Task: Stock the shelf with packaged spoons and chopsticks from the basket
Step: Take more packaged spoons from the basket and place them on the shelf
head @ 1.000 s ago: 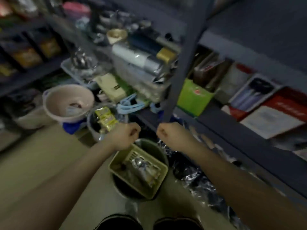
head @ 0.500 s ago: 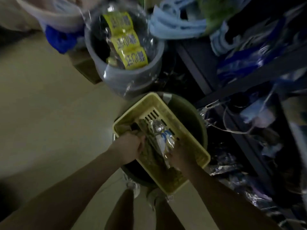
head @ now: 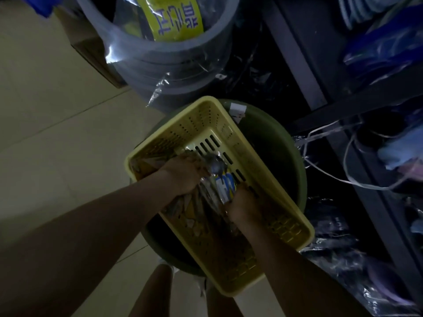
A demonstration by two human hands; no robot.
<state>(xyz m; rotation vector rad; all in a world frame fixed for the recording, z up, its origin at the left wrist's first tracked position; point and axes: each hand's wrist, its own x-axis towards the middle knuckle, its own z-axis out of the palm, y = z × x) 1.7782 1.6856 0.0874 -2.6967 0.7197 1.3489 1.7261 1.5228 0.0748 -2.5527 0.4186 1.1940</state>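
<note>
A yellow perforated basket (head: 288, 209) rests tilted on a green round tub (head: 274, 143) on the floor. Inside it lie clear-wrapped packs of spoons (head: 219, 172) and chopsticks (head: 194, 209). My left hand (head: 183, 175) is down in the basket, fingers closed around the top of the packs. My right hand (head: 242, 207) grips the lower end of the same bundle, beside a blue and yellow label. The dark metal shelf (head: 375, 97) stands to the right.
Stacked grey buckets (head: 164, 65) wrapped in plastic, with a yellow label inside, stand just behind the basket. A cardboard box (head: 91, 51) sits at their left. Loose plastic bags and white straps clutter the lower shelf (head: 343, 161). Tiled floor lies to the left; my legs are below.
The view has dropped from the shelf to the basket. Both hands went from fists in the air down into the basket and closed on the packs.
</note>
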